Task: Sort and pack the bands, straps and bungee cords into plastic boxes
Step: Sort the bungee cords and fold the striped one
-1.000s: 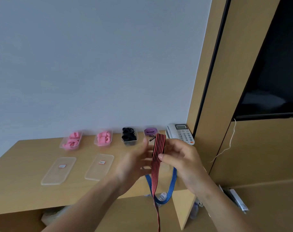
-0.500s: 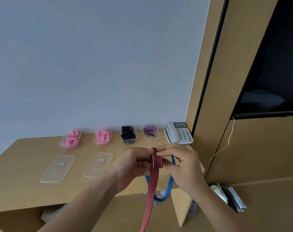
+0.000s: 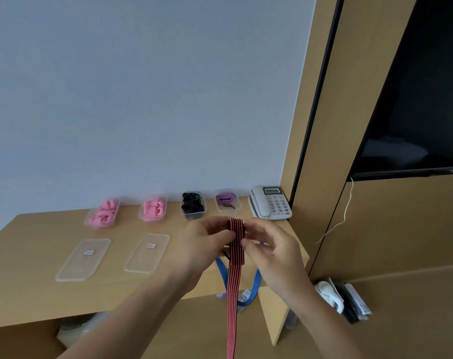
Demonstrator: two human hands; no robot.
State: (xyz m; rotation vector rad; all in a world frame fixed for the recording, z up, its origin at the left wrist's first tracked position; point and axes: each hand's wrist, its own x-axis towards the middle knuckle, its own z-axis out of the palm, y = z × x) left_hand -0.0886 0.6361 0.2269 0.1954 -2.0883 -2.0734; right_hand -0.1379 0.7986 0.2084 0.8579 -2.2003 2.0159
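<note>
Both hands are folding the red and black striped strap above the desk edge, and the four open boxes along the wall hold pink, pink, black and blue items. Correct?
Not quite: the head view shows the fourth box holding a purple strap, not blue. The rest stands.

A white telephone (image 3: 270, 203) sits at the desk's (image 3: 26, 288) back right corner, against the wooden wall panel (image 3: 321, 125). A dark screen (image 3: 422, 99) is mounted upper right, with a thin white cable (image 3: 345, 216) hanging below it. Small clutter (image 3: 341, 299) lies on the floor right of the desk.
</note>
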